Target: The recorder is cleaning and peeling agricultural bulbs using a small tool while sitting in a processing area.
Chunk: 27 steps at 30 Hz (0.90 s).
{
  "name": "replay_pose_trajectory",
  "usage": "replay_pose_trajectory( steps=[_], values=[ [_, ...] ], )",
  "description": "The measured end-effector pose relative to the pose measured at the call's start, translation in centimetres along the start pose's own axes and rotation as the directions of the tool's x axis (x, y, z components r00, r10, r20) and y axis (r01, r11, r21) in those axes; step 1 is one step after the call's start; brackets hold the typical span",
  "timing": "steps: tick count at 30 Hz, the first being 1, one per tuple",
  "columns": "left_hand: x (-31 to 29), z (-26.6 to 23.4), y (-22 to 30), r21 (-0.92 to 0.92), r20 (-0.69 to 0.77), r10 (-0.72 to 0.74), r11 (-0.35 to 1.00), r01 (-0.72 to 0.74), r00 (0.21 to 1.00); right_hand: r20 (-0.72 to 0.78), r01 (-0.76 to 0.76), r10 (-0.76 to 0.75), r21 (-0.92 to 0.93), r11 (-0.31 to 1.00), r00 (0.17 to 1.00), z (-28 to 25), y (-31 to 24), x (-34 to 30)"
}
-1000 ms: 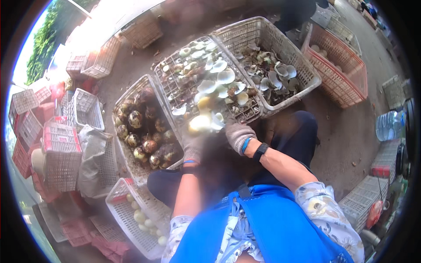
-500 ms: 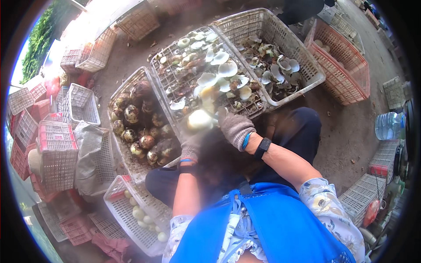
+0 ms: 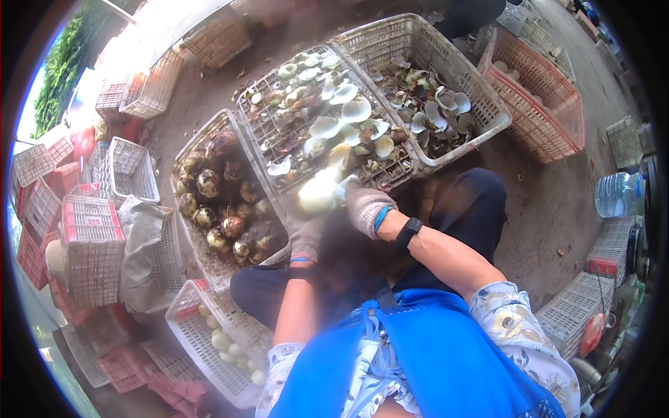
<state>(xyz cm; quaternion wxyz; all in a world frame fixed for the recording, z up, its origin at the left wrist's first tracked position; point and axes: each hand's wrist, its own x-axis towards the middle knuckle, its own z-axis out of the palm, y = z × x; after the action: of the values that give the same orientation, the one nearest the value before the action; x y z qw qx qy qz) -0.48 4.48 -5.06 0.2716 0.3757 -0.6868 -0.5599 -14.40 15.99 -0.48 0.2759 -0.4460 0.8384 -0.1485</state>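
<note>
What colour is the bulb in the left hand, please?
The bulb is pale creamy white; it shows best in the head view.

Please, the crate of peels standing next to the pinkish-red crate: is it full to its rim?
No, only partly filled: the peels lie below the rim, and the crate's far inner wall shows above them.

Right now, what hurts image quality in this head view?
Head view: hazy blur softens the left hand and pale bulb; in the head view's upper left, glare washes out detail; around the head view, fisheye distortion bends straight edges near the dark rim.
</note>
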Motion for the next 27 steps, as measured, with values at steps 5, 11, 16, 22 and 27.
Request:
replay_pose_trajectory(
  steps=[5, 11, 16, 22, 27],
  values=[
    [1.6, 0.1, -3.0, -0.38, 0.22, -0.112, 0.905, 0.191, 0.969, -0.194, 0.052, -0.081, -0.147, 0.988, 0.978, -4.0, -2.2, -0.7],
    [1.3, 2.3, 9.4, 0.458, 0.066, 0.048, 0.886, -0.073, 0.997, -0.232, 0.171, -0.256, -0.333, 0.927, 0.938, -1.3, 0.0, 0.8],
    [4.4, 1.0, 7.1, 0.588, 0.259, -0.117, 0.807, -0.06, 0.959, -0.318, 0.163, -0.21, -0.171, 0.972, 0.925, 0.5, 0.1, 0.6],
    [3.5, 1.5, 6.6, 0.674, 0.208, 0.029, 0.72, -0.165, 0.978, -0.217, 0.119, -0.212, -0.374, 0.92, 0.953, -1.2, 0.3, 0.2],
    [2.8, 1.3, 8.5, 0.663, 0.17, -0.048, 0.744, -0.078, 0.984, -0.098, 0.088, -0.121, -0.291, 0.953, 0.988, -3.3, -1.2, -1.0]
  ],
)
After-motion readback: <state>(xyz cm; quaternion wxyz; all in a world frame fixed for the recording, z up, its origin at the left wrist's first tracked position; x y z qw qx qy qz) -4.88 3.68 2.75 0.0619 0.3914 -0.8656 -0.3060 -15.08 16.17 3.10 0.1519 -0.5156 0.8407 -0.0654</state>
